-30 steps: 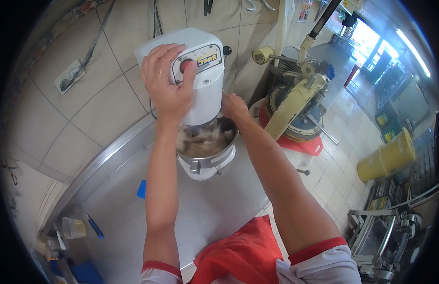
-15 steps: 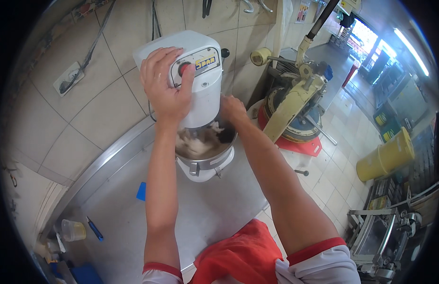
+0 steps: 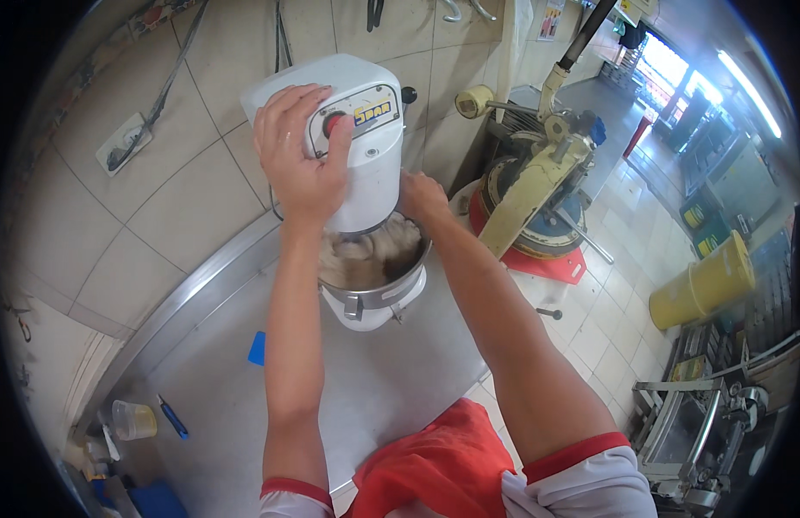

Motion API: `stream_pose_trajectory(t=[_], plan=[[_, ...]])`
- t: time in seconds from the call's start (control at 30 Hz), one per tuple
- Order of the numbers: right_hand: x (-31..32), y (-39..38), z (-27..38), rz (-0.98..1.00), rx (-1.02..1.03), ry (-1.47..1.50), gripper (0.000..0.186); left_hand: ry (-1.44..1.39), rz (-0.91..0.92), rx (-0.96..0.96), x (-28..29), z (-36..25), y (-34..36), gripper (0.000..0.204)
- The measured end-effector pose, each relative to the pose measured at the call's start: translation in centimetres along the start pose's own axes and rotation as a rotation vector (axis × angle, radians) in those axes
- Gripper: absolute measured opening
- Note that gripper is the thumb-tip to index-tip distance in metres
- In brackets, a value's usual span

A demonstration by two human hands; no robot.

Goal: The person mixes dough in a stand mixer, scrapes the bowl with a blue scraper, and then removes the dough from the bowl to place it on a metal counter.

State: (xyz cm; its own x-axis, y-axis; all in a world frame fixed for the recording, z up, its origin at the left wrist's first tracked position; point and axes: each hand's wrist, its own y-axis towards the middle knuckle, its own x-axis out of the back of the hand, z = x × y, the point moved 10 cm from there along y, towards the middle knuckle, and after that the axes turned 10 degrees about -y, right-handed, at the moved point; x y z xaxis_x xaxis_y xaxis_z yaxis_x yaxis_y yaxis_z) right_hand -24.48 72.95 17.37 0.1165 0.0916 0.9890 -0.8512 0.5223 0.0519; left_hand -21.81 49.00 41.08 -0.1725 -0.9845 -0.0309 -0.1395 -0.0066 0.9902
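Observation:
A white stand mixer (image 3: 365, 186) stands against the tiled wall. My left hand (image 3: 301, 160) lies over the left side of its head, fingers stretched along the top and thumb beside the red button (image 3: 333, 124). Beneath the head, pale dough (image 3: 365, 255), blurred by motion, fills much of the steel bowl (image 3: 391, 292). At the bowl's far right side my right hand (image 3: 424, 198) is closed, pressed close to the mixer's body. Its fingertips are hidden, and what they grip cannot be made out.
The mixer rests on a steel table (image 3: 219, 397). On it lie a blue scraper (image 3: 258, 348), a blue-handled knife (image 3: 173, 417) and a clear plastic cup (image 3: 134, 420). To the right stand a cream-coloured machine (image 3: 538, 190) and a yellow bin (image 3: 702, 281) on the tiled floor.
In the bowl the dough has shifted round, and the dark gap at its right has changed shape. Both hands keep nearly the same places.

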Motion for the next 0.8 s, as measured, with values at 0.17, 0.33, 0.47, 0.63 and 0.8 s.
stream_pose_trajectory(t=[0.17, 0.33, 0.47, 0.63, 0.8], plan=[[0.04, -0.02, -0.23, 0.014, -0.019, 0.004, 0.043, 0.019, 0.042, 0.026, -0.37, 0.1, 0.06, 0.031], [-0.05, 0.11, 0.02, 0.028, -0.011, -0.012, 0.043, 0.035, -0.009, -0.015, 0.04, -0.13, 0.1, 0.031], [0.41, -0.01, 0.3, 0.007, 0.013, -0.002, 0.043, -0.011, -0.042, -0.008, 0.25, 0.17, 0.05, 0.031], [0.63, -0.45, -0.03, 0.024, -0.028, 0.024, 0.045, 0.024, -0.021, 0.0, -0.07, 0.03, 0.0, 0.031], [0.54, -0.21, -0.03, 0.034, -0.015, 0.034, 0.045, 0.008, 0.032, 0.017, -0.17, 0.08, -0.04, 0.031]])
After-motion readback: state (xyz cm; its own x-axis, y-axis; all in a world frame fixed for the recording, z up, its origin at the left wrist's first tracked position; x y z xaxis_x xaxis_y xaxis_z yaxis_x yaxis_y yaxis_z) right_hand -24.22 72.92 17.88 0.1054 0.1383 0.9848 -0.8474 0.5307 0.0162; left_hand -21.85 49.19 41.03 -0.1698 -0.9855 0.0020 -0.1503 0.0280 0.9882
